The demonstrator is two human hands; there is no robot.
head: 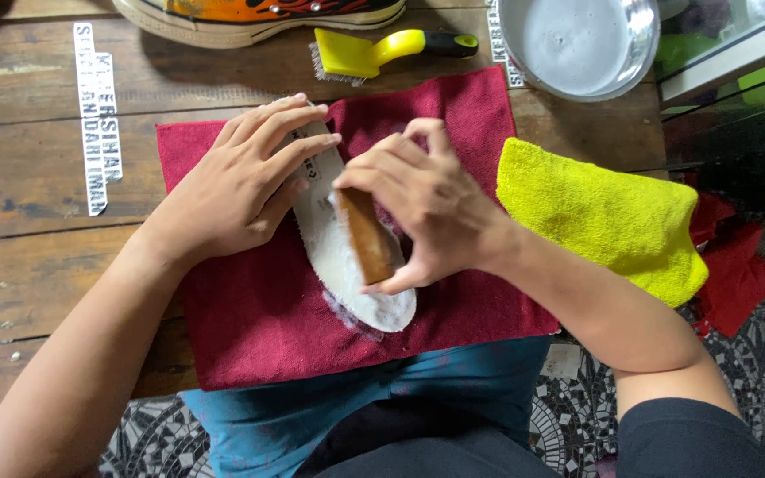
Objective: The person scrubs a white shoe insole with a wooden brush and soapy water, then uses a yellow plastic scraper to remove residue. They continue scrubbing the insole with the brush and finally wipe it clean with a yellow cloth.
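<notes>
A white shoe insole (336,257), covered with foam, lies on a dark red towel (250,319) spread over the wooden table (37,177). My left hand (241,181) presses flat on the insole's upper end, fingers spread. My right hand (422,204) grips a brown wooden brush (367,235) that rests on the middle of the insole.
A sneaker with orange flame print (258,18) sits at the table's far edge, beside a yellow-handled brush (374,51). A metal bowl of soapy water (577,44) stands at the back right. A yellow cloth (604,217) lies right of the towel; red cloths (737,265) lie on the floor.
</notes>
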